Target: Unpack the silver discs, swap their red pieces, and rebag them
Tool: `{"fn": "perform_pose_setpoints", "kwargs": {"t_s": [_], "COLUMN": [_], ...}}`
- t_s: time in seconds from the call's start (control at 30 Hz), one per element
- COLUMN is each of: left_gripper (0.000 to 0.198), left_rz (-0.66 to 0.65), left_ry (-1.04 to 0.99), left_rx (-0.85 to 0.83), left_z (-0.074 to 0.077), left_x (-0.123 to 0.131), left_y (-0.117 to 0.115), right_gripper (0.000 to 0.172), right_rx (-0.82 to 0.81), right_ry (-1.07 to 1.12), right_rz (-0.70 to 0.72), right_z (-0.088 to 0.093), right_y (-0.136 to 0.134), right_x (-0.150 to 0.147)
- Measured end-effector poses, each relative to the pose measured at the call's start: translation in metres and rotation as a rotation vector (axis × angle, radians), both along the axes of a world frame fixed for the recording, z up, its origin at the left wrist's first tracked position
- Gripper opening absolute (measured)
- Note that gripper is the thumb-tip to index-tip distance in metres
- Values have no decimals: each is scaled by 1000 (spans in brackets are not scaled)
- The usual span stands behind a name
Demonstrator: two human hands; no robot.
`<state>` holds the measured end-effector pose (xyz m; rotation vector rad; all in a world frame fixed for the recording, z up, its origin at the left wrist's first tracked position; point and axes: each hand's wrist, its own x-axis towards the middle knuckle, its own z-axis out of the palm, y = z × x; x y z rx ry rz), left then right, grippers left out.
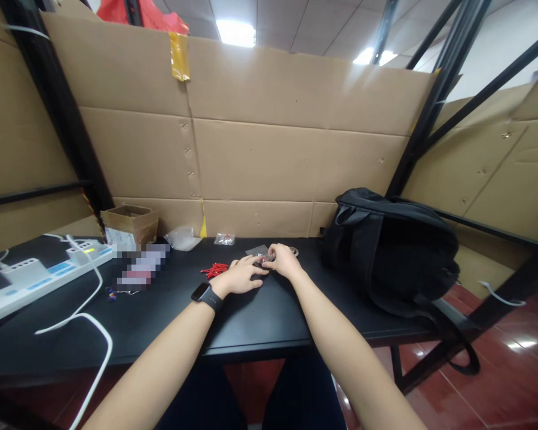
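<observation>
My left hand (244,276), with a dark smartwatch (204,293) on its wrist, lies low over the black table with fingers stretched and thumb apart. Its fingertips touch a small clear plastic bag (264,259) with something reddish in it. From the other side, my right hand (283,261) pinches at the same bag, its fingers closed; they partly hide it. Left of my hands lies a pile of small red pieces (215,270), too small to name. A flat clear plastic piece (256,250) sits just behind the fingers. A tape roll (295,251) shows partly beyond my right hand.
A black backpack (394,251) stands on the right of the table (260,322). At left are a white power strip (49,278) with cables, an open cardboard box (132,224) and a crumpled plastic bag (183,237). Another small clear bag (225,239) lies by the cardboard wall (260,161).
</observation>
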<state>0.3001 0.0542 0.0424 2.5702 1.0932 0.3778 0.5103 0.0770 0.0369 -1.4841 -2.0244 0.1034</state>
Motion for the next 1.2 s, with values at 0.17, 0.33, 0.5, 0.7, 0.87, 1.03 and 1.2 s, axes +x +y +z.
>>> {"fn": "perform_pose_setpoints", "kwargs": {"t_s": [0.17,0.33,0.5,0.7,0.87,1.03,1.2], "left_gripper": [41,43,47,46,47,47,47], "left_rz": [60,13,-45,-53,-62,-62,-93], "left_ry": [10,41,145,148,136,128,118], "left_rx": [-21,-73,-83,-84,-96,-96,-87], "left_z": [1,6,9,10,9,8,6], "left_x": [-3,-4,-7,-8,-9,-10,-11], "left_y": [1,0,2,3,4,6,7], "right_gripper": [24,28,30,19,23,30,34], "right_rx": [-97,-117,-127,-131,-121,-98,2], "right_ry": [62,75,102,140,134,82,-21], "right_rz": [109,48,117,147,156,115,62], "right_z": [3,1,0,2,0,-1,-3], "right_y": [0,3,2,1,3,3,1], "right_x": [19,22,15,20,17,14,5]}}
